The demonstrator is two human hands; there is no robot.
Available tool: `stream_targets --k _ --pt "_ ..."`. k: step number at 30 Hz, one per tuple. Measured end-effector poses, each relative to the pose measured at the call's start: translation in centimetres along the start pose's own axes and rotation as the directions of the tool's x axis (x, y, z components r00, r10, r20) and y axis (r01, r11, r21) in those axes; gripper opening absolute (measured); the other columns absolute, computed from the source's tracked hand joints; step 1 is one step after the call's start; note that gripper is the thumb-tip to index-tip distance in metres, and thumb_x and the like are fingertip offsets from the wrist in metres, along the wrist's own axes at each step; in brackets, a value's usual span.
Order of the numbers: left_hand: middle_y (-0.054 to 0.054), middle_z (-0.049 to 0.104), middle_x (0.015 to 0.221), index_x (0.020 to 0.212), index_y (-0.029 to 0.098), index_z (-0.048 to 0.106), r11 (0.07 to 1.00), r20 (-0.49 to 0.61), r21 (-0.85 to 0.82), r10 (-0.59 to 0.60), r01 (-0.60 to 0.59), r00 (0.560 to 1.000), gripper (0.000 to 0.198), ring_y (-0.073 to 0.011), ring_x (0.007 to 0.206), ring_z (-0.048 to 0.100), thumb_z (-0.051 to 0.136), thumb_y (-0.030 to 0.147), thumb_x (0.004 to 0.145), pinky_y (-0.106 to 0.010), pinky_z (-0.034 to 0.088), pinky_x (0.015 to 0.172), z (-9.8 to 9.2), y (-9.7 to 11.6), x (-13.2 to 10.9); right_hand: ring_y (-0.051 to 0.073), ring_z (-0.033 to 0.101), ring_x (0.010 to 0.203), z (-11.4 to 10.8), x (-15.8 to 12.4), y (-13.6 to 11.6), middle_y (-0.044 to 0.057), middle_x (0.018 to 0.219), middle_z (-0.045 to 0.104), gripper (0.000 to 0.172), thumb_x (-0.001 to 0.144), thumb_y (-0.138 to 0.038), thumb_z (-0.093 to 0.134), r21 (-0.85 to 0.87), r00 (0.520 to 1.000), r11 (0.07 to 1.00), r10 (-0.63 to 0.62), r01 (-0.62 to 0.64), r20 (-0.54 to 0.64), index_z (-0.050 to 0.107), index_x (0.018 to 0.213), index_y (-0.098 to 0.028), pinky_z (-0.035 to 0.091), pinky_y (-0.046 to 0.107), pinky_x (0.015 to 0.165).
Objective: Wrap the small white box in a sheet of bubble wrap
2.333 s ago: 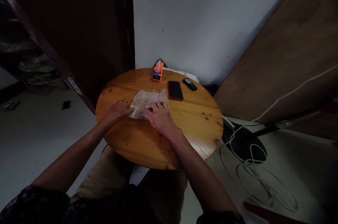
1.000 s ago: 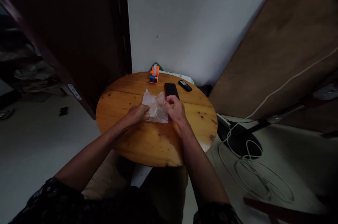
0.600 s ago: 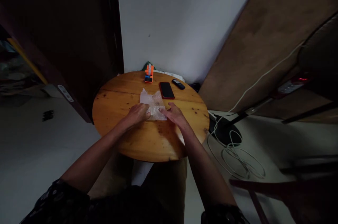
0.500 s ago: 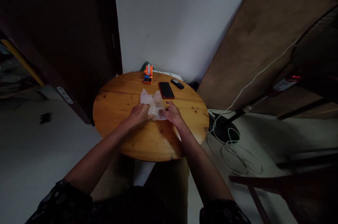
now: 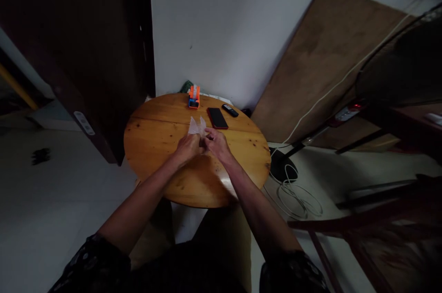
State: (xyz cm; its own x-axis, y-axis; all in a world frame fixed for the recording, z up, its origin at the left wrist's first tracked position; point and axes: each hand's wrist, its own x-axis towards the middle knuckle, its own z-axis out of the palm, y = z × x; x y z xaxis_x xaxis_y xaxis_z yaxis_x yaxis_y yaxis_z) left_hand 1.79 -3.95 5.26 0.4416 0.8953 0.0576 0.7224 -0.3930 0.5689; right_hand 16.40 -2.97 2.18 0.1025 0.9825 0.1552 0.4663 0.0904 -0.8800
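Note:
A translucent whitish sheet that looks like bubble wrap [image 5: 194, 126] is folded up between my hands over the round wooden table [image 5: 152, 146], its two far corners standing upright. My left hand [image 5: 188, 146] is closed on its left side. From the right, my right hand [image 5: 217, 142] pinches the other side, thumb and fingers close together. The lower part of the sheet is hidden behind my fingers, and whether anything lies inside it cannot be made out.
Beyond my hands lie a black phone-like device with red edges [image 5: 217, 118], a dark handset or remote [image 5: 230, 110] and an orange tape dispenser [image 5: 194, 96]. A wall stands behind the table. To the right, a pale cable [image 5: 293, 194] coils on the floor near a dark wooden chair [image 5: 321, 226].
The sheet was spread flat on the table and is now folded upward. My hands have come closer together and closed on it. The view has shifted slightly.

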Motion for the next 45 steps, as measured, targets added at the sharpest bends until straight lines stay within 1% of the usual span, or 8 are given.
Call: stream_targets --k 7,12,17,28,34,38,41,45 --pt "-0.002 0.066 0.071 0.091 0.015 0.073 0.942 0.057 -0.330 0.090 -0.066 0.994 0.022 -0.0163 0.066 0.058 0.060 0.026 0.077 -0.025 0.037 0.057 -0.7 -1.5 0.3 0.016 0.065 0.076 -0.9 -0.9 -0.5 0.003 0.085 0.072 0.041 0.080 -0.023 0.062 -0.056 0.983 0.997 -0.034 0.045 0.182 0.064 0.120 -0.015 0.052 0.027 0.070" --pt "0.005 0.058 0.062 0.116 0.012 0.063 0.772 0.090 -0.611 -0.156 0.178 0.984 0.039 -0.0105 0.048 0.048 0.062 0.025 0.079 -0.022 0.036 0.050 -0.2 -1.8 0.7 0.014 0.060 0.075 -1.7 -2.1 -0.2 0.004 0.093 0.071 0.063 0.083 -0.018 0.054 -0.067 0.960 0.989 -0.111 0.132 0.255 0.045 0.146 -0.012 0.051 0.029 0.074" --pt "0.004 0.060 0.065 0.119 0.012 0.057 0.709 0.081 -0.672 -0.220 0.217 0.972 0.042 -0.0093 0.047 0.049 0.067 0.023 0.080 -0.021 0.038 0.050 0.4 -1.7 0.9 0.012 0.060 0.073 -1.6 -1.8 -0.2 0.003 0.099 0.069 0.077 0.078 -0.011 0.058 -0.095 0.945 0.983 -0.122 0.157 0.303 0.037 0.152 -0.018 0.050 0.026 0.070" --pt "0.004 0.057 0.068 0.131 0.015 0.055 0.922 -0.134 -0.376 -0.156 0.095 0.979 0.051 -0.0126 0.062 0.053 0.065 0.029 0.083 -0.023 0.037 0.059 1.4 -2.3 0.1 0.019 0.068 0.086 -0.8 -0.9 -3.1 0.003 0.101 0.074 0.083 0.069 -0.010 0.072 -0.553 0.914 0.759 -0.137 0.344 0.381 0.044 0.147 -0.018 0.051 0.027 0.073" --pt "-0.006 0.066 0.102 0.127 0.016 0.059 0.968 -0.211 -0.250 -0.078 0.024 0.974 0.052 -0.0204 0.096 0.062 0.070 0.026 0.077 -0.029 0.048 0.082 2.0 -3.2 0.6 0.012 0.061 0.070 -1.7 -1.4 -2.2 0.002 0.102 0.069 0.083 0.068 -0.011 0.068 -0.259 0.891 0.926 -0.143 0.274 0.432 0.044 0.146 -0.021 0.048 0.024 0.065" --pt "-0.013 0.062 0.130 0.138 0.016 0.053 0.976 -0.179 -0.207 0.027 -0.064 0.984 0.069 -0.0293 0.125 0.054 0.072 0.029 0.073 -0.042 0.041 0.108 1.9 -4.2 1.6 0.011 0.058 0.068 -2.4 -1.4 0.0 0.002 0.097 0.067 0.066 0.074 -0.022 0.062 0.068 0.949 0.984 -0.178 0.166 0.259 0.049 0.139 -0.020 0.047 0.025 0.063" --pt "-0.018 0.050 0.148 0.153 0.012 0.035 0.955 -0.092 -0.277 0.083 -0.106 0.992 0.090 -0.0311 0.137 0.047 0.070 0.026 0.071 -0.043 0.037 0.115 1.6 -4.7 2.2 0.014 0.060 0.074 -2.4 -0.9 1.5 0.001 0.087 0.066 0.048 0.075 -0.024 0.059 0.047 0.982 0.981 -0.188 0.188 0.002 0.058 0.123 -0.017 0.047 0.027 0.068" --pt "-0.024 0.034 0.160 0.159 0.008 0.019 0.929 0.013 -0.361 0.095 -0.084 0.995 0.101 -0.0334 0.145 0.039 0.066 0.022 0.071 -0.044 0.034 0.118 1.5 -5.0 2.6 0.014 0.060 0.075 -2.0 0.5 2.4 0.003 0.094 0.068 0.045 0.075 -0.023 0.057 -0.078 0.976 0.980 -0.191 0.184 -0.108 0.060 0.120 -0.017 0.046 0.027 0.067"
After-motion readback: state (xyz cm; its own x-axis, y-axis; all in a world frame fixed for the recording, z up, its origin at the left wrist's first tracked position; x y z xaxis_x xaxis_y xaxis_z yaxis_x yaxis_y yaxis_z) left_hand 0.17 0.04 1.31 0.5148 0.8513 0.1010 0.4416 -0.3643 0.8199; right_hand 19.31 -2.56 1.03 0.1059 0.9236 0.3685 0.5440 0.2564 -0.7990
